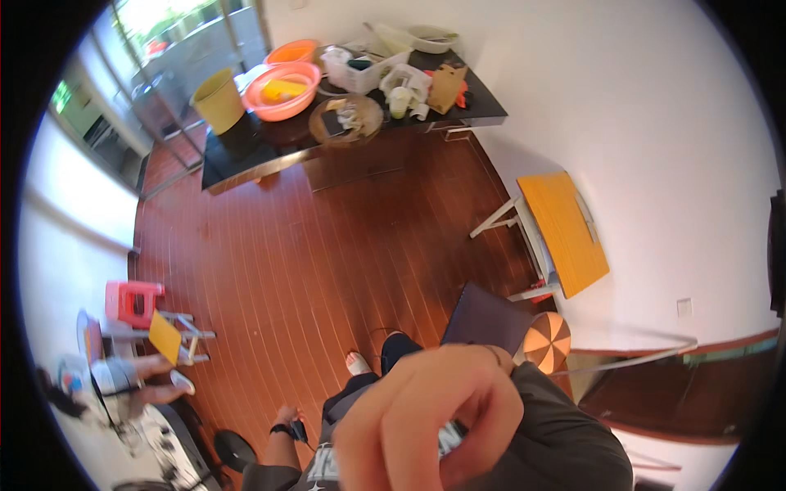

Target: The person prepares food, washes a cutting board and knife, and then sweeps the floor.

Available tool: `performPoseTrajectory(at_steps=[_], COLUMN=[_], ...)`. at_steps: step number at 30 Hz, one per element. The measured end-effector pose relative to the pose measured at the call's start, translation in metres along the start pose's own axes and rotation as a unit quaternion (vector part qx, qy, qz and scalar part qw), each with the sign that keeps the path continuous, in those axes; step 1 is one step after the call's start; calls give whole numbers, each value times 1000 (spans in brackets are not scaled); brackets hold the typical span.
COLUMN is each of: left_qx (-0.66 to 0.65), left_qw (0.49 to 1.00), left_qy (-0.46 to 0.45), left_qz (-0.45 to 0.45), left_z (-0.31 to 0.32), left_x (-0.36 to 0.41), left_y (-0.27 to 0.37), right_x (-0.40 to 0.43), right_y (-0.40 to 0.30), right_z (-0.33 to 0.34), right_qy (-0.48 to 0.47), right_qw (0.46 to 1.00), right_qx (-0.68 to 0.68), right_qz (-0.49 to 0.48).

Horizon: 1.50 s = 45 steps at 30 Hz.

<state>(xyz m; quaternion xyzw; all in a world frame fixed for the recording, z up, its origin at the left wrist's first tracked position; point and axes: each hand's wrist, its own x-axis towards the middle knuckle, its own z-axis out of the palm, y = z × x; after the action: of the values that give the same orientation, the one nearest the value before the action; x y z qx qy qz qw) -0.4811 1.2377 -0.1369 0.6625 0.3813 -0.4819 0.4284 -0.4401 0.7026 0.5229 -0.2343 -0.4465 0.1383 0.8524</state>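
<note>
My right hand (424, 417) looms large and slightly blurred close to the camera, in front of my dark shirt (571, 436). Its fingers are bent, with a gap between thumb and forefinger through which light lettering shows; the fingertips are not clearly visible. A thin band circles that wrist. Low at my left side is my left hand (288, 415), small in view, wearing a black wrist strap (281, 428). A small black device (299, 431) with a cable sits against that wrist; whether the fingers hold anything is unclear. My sandalled foot (357, 363) stands on the reddish wooden floor (295, 264).
Ahead, a black table (245, 153) carries orange basins (282, 107), a yellow bucket (218, 104), a white basket (362, 77) and a round tray (319, 126). Rightward stand a folding desk (562, 233) and a two-tone round stool (546, 340). Another person (116, 374) is at left, near a red stool (126, 301).
</note>
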Motion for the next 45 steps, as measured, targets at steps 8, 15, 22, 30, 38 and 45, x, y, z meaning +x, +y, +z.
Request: performPoseTrajectory(at_steps=[8, 15, 22, 30, 38, 45], left_qx=[215, 285, 453, 217, 260, 283], left_qw=[946, 888, 780, 807, 768, 773], left_qy=[-33, -202, -357, -236, -29, 39], left_qz=[242, 299, 244, 496, 584, 567], left_z=[150, 258, 365, 469, 559, 594], left_x=[-114, -195, -333, -292, -228, -220], left_y=[439, 610, 736, 855, 922, 913], right_x=[-122, -240, -242, -317, -387, -471], right_y=[-92, -166, -259, -348, -418, -443], right_z=[-140, -249, -395, -626, -749, -840], right_qy=[529, 760, 761, 850, 810, 735], right_qw=[731, 542, 561, 427, 212, 240], right_qx=[-428, -343, -321, -278, -390, -324], right_qz=[43, 106, 64, 134, 384, 545])
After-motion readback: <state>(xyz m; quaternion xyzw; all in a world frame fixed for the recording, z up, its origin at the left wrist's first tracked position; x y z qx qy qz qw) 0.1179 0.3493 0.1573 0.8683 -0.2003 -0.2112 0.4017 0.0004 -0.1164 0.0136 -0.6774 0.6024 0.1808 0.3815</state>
